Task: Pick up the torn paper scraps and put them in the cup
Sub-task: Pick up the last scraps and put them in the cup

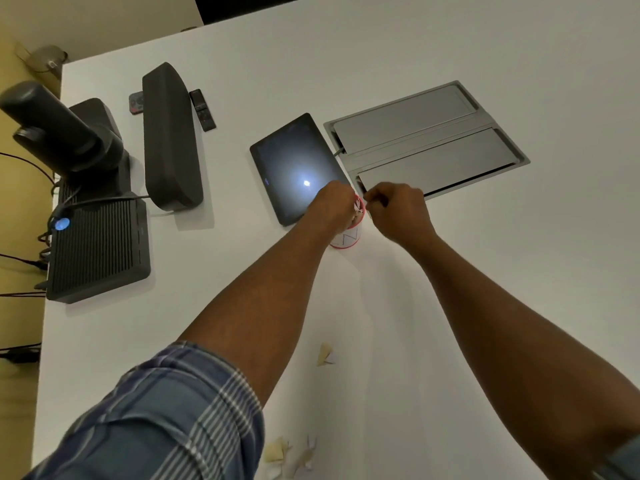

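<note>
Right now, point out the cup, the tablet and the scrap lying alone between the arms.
cup (347, 237), head view, on its white side wall.
tablet (294, 157), head view, on the dark screen.
scrap (325, 353), head view, on its yellowish face.

I see white cup (348, 237), red rim, upright beside tablet, scraps poking out top. Loose cream scraps (325, 354) on table nearer me.

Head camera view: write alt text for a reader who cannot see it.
Both hands, left and right, meet over a small white cup on a white table, dropping paper scraps in. More scraps lie nearer the person, and a dark tablet sits just behind the cup.
</note>
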{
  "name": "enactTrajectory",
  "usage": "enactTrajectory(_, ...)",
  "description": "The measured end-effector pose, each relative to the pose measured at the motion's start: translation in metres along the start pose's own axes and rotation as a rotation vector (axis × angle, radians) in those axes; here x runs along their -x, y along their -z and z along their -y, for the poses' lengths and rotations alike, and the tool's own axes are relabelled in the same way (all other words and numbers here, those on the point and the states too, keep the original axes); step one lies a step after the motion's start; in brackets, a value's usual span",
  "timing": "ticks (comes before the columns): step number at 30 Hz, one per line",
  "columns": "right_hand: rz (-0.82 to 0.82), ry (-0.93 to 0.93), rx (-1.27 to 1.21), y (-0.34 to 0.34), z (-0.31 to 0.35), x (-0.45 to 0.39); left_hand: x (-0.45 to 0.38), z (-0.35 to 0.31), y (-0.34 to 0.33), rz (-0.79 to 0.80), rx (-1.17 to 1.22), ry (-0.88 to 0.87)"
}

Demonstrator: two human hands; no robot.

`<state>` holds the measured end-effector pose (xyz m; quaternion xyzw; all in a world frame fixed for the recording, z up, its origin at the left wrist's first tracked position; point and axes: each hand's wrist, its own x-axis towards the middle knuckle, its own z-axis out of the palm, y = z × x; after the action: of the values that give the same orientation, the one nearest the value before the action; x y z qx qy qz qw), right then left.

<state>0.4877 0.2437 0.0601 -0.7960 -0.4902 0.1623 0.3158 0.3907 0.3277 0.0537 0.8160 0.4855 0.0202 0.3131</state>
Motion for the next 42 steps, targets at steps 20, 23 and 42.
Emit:
enactTrajectory(20,0.105,0.022,-0.011,-0.034,0.006,0.101,0.076,0.037,0.042,-0.288,-0.115,-0.16)
enactTrajectory(23,0.166,0.006,-0.039,-0.041,0.005,0.129,0.128,0.08,0.034,-0.366,0.037,-0.114)
enactTrajectory(42,0.541,0.194,0.33,-0.115,0.002,0.244,0.356,0.245,-0.049,-0.25,0.15,0.715)
